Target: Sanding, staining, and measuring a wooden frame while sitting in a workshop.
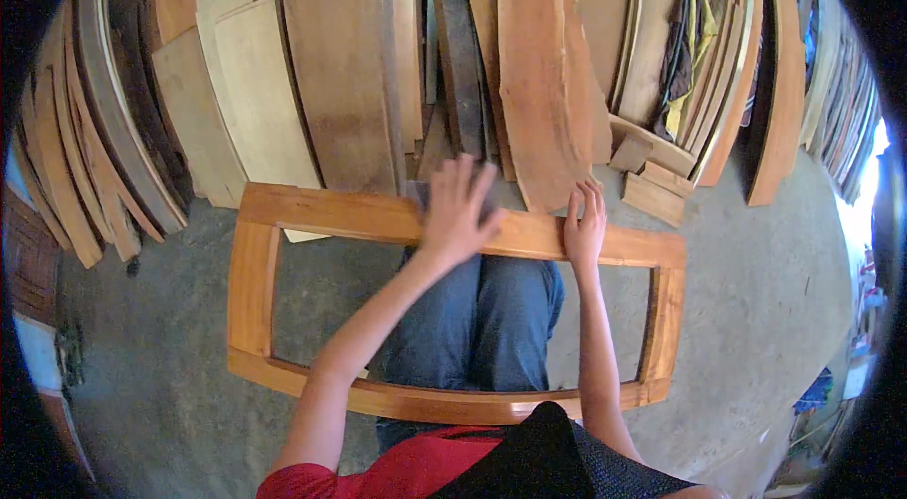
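A varnished wooden frame (pixel 326 212), long and four-sided with an open middle, lies across my knees. My left hand (pixel 453 220) presses down on its far rail with fingers spread, slightly blurred. Beneath that palm is a dark grey sheet (pixel 416 191) that looks like sandpaper; most of it is covered by the hand. Farther right on the same rail, my right hand (pixel 585 227) is closed over the edge, its fingertips at the far side. The near rail crosses in front of my body, below my forearms.
Tall wooden boards (pixel 340 55) lean in a row along the far side. Pale thin panels (pixel 260 93) stand at the left, and small wood offcuts (pixel 654 194) lie beyond the frame's right end. Bare concrete floor (pixel 756 282) surrounds me. A yellow and black cloth (pixel 694 45) hangs among the boards.
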`<act>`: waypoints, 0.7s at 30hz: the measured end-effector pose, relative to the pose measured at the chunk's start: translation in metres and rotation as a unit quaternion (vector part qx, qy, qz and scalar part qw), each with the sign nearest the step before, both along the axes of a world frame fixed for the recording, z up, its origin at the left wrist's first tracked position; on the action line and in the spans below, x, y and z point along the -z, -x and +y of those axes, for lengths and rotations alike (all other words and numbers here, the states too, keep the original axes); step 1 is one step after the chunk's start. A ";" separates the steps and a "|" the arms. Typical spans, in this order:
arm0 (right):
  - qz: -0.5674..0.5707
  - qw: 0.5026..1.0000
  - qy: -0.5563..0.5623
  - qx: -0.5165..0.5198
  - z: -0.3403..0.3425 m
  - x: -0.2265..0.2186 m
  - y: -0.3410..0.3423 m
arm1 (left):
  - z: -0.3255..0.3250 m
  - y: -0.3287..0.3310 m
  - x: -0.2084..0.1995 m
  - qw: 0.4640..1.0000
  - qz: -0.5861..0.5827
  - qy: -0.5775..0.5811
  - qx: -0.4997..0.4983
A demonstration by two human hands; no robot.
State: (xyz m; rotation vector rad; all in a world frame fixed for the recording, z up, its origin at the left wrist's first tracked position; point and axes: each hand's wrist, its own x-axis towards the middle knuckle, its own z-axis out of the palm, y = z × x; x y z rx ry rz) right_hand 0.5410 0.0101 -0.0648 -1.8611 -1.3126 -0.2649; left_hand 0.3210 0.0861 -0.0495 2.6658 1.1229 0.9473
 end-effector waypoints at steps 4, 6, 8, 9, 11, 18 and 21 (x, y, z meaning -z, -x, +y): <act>0.029 0.999 -0.023 -0.028 0.006 0.004 0.001 | -0.025 -0.052 0.009 0.998 -0.014 0.000 0.055; 0.024 0.999 -0.036 -0.027 0.004 0.006 0.000 | -0.026 -0.055 0.009 0.998 -0.023 0.006 0.054; 0.033 0.999 -0.027 -0.027 0.003 0.003 0.002 | -0.020 -0.035 0.010 0.999 -0.009 0.017 0.044; 0.045 0.998 -0.018 -0.031 0.003 0.003 0.003 | -0.013 -0.019 0.008 1.000 0.000 0.018 0.017; 0.037 0.999 -0.022 -0.030 0.001 0.004 -0.002 | 0.004 0.022 -0.001 0.999 -0.009 0.005 -0.033; 0.036 0.998 -0.030 -0.029 0.004 -0.003 0.001 | 0.088 0.234 0.011 0.921 0.041 -0.056 -0.384; 0.024 0.998 -0.038 -0.040 0.004 0.002 -0.003 | 0.111 0.283 0.014 0.907 0.017 -0.024 -0.421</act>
